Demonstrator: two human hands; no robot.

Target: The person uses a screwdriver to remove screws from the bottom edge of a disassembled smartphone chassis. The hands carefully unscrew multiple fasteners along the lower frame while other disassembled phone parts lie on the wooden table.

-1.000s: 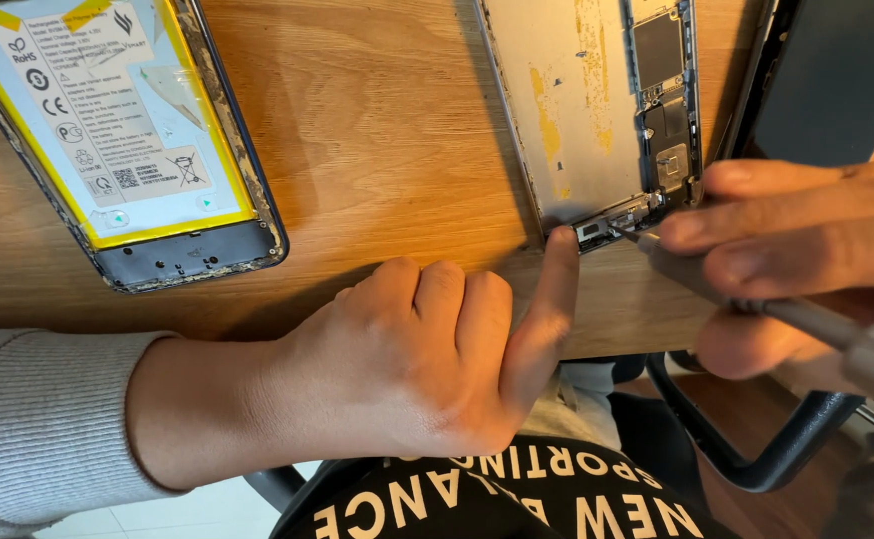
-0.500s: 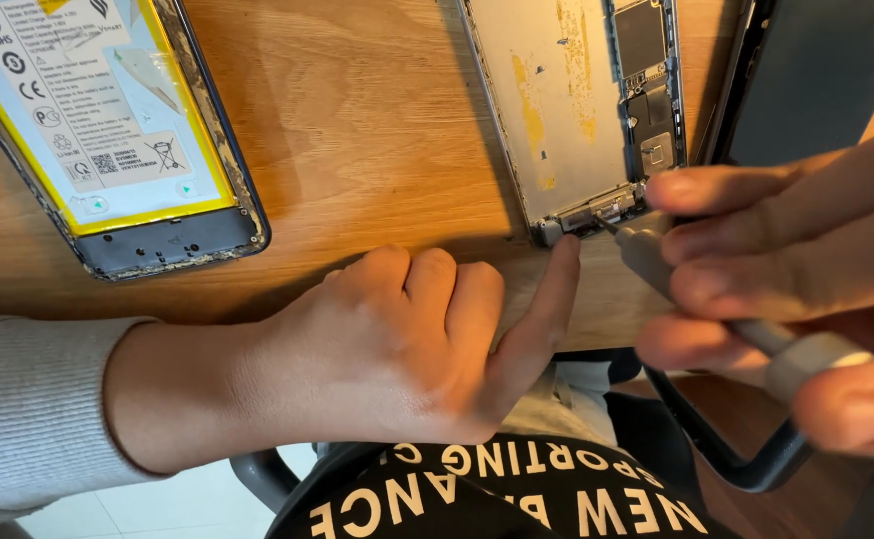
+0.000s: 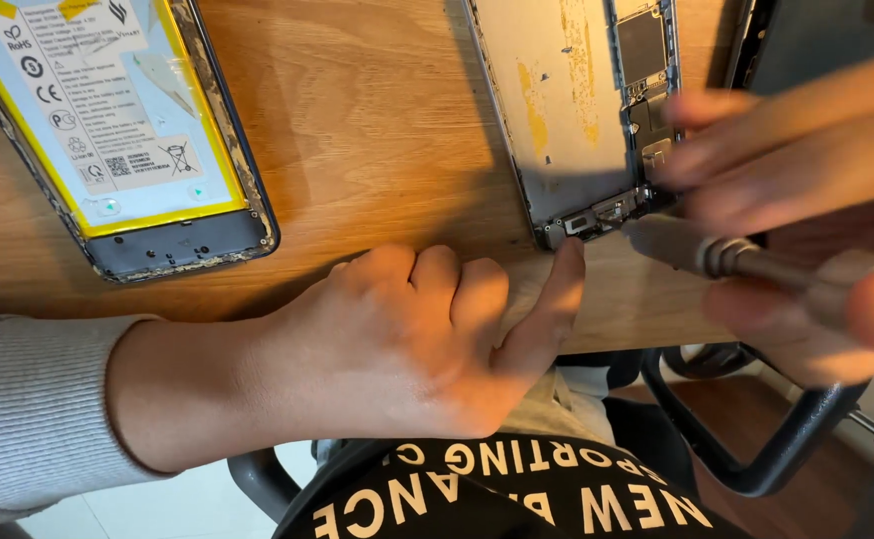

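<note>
You are pinning the open phone near the surface's front edge, your left hand curled, index fingertip braced at its bottom corner so it cannot slide. Your right hand, fingers clamped on the tool, is working its tip into that bottom end. Another phone is lying toward the left edge.

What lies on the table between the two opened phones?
Only bare wood of the table shows in the head view between the phone with the yellow-edged battery and the opened phone chassis.
</note>
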